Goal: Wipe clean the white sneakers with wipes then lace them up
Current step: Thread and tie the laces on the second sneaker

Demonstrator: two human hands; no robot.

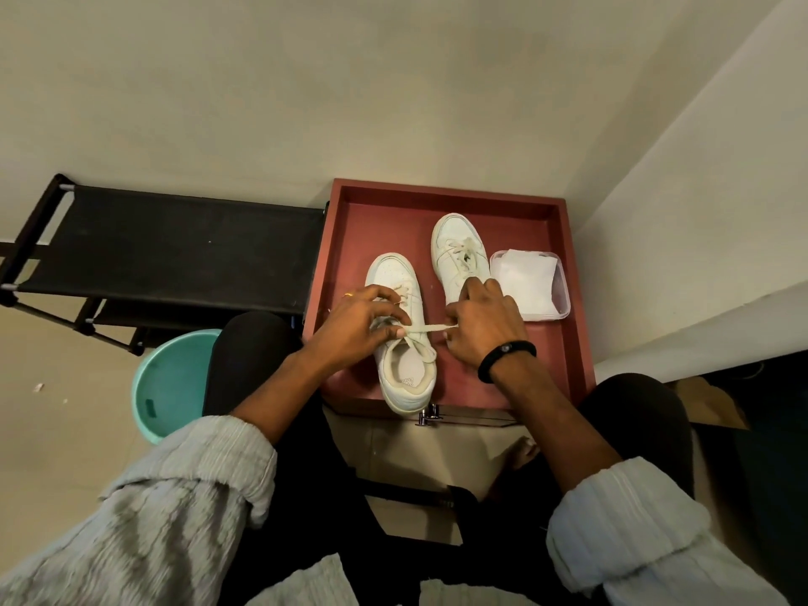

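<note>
Pinching lace (426, 328), left hand (363, 330), right hand (485, 328) (near sneaker (404, 398))

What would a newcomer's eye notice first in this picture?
The left hand and right hand hold a lace taut across the nearer sneaker on a red tray in the centre. The farther sneaker lies beside a clear box of wipes on its right; a teal bucket stands lower left.

A red tray (446, 191) with a raised rim sits in the corner where pale walls (306, 102) meet; a black fabric-topped rack (175, 251) stands against its left edge; a teal bucket (175, 378) stands on the beige floor (57, 387) near the tray's near left corner. A small metal latch (430, 417) shows under the tray's near edge; brown cardboard (712, 404) lies beyond its near right corner.
</note>
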